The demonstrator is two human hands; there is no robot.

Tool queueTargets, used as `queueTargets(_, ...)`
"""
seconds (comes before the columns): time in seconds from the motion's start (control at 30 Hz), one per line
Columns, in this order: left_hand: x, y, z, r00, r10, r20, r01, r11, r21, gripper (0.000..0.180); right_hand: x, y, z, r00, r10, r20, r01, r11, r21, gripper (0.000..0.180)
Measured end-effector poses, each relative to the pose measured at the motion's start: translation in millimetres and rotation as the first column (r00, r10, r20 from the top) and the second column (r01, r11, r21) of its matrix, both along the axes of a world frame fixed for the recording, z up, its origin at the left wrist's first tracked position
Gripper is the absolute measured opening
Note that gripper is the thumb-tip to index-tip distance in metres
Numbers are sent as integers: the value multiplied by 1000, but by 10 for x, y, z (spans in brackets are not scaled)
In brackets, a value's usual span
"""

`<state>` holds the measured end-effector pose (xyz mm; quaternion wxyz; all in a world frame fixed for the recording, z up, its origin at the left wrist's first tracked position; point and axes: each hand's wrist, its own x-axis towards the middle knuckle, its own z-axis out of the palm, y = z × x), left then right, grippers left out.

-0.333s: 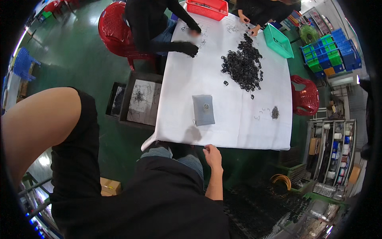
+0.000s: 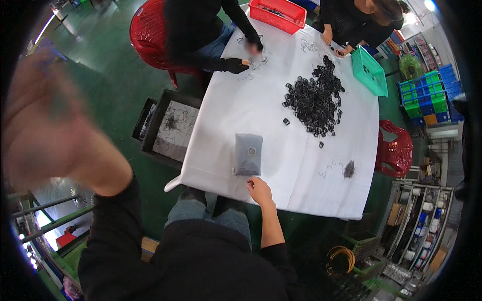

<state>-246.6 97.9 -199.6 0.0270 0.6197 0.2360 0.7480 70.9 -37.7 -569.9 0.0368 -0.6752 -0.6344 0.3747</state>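
My left hand is raised close to the camera at the far left, smeared by motion, so its fingers cannot be made out. Over the table's near edge, my right hand has its fingers loosely bent and slightly apart, with nothing visible in them. Just beyond those fingertips lies a flat grey pouch-like packet with a small ring-shaped object on top. A big heap of black buckle-like pieces covers the far middle of the white-covered table. To the right is a small pile of thin dark wire-like pieces.
Two people in black work at the far side, one beside a red chair. A red bin and a green bin stand on the table. Dark trays sit left of it; another red chair stands right.
My right hand has moved forward from below the table edge to near the grey packet. My left hand has come up into view at the left. The whole view has shifted slightly.
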Motion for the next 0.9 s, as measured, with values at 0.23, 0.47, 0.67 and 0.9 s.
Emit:
queueTargets(0.23,1001,1258,-3939,907,254,-337,-400,263,-878,22,721,1392,-514,994,99,-38,-94,988,119,15)
queueTargets(0.47,1288,1420,-5469,490,317,-812,-839,-84,-538,56,866,2778,-977,992,100,-77,-78,963,257,13)
queueTargets(0.67,1361,1476,-5359,501,259,-826,-822,-158,-548,56,692,3427,-1175,990,100,-99,-57,928,369,16)
queueTargets(0.9,1388,1554,-5228,568,213,-795,-746,-274,-606,60,559,3471,-1137,995,69,65,-86,947,308,37)
